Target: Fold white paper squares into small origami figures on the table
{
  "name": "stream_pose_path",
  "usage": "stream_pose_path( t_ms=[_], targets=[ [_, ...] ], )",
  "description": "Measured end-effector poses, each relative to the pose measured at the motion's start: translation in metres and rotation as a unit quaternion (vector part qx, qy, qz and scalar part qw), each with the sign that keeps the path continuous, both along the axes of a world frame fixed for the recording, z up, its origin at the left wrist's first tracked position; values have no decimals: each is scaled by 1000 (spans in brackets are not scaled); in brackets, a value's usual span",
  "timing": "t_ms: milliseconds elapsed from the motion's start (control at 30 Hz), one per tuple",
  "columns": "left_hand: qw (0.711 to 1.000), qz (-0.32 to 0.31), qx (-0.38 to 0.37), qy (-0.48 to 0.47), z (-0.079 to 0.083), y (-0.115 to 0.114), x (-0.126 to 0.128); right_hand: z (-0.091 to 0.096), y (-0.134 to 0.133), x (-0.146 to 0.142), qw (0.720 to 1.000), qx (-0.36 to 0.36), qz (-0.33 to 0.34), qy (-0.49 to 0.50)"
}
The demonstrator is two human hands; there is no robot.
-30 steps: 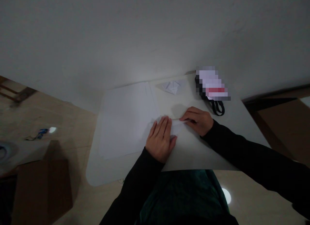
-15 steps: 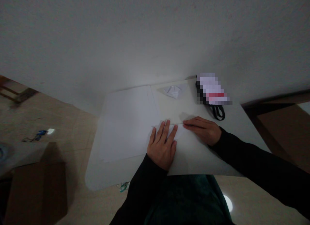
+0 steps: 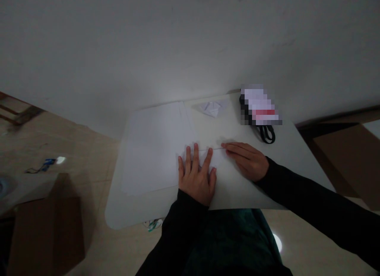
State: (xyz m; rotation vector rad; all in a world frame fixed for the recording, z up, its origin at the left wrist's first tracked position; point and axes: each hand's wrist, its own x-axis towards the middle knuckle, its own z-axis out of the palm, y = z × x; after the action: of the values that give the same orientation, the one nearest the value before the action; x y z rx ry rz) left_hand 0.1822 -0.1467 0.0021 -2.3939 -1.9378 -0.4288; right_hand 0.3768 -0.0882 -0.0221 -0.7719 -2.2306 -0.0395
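Hands down: your left hand (image 3: 196, 181) spread on folded paper (image 3: 215, 158), your right hand (image 3: 246, 161) flat, fingers together; pixelated packet (image 3: 259, 105) unreadable.

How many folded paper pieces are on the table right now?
2. A small folded paper figure lies toward the far side; a folded sheet lies under the left hand, beside the right hand. Others could be hidden beneath the hands.

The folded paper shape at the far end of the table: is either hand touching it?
No, the folded paper shape lies beyond both the left hand and the right hand, which rest on white paper nearer the person.
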Motion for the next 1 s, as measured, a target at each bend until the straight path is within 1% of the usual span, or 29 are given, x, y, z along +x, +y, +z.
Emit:
stream_pose_path(
  t_ms=[133,267,433,567,700,767,933,1000],
  targets=[
    [1000,9,-6,-11,4,-1,1,3,-6,-16,999,-13,-1,-41],
    [1000,8,-13,-20,0,0,0,6,-12,-33,996,-52,-34,-70],
    [999,16,-7,-31,-5,0,-2,10,-16,-48,988,-97,-78,-95],
    [999,21,-19,-27,-3,-1,0,11,-17,-54,980,-82,-102,-148],
    [999,17,-17,-31,0,-1,-1,7,-16,-46,983,-61,-99,-141],
    [999,16,-12,-33,0,-2,-7,4,-17,-39,984,-51,-118,-125],
    [999,26,3,-25,0,-4,-31,1,-24,-21,977,-29,-179,-115],
    [999,30,1,-20,3,-5,-35,1,-28,-16,976,-23,-190,-106]
  ],
)
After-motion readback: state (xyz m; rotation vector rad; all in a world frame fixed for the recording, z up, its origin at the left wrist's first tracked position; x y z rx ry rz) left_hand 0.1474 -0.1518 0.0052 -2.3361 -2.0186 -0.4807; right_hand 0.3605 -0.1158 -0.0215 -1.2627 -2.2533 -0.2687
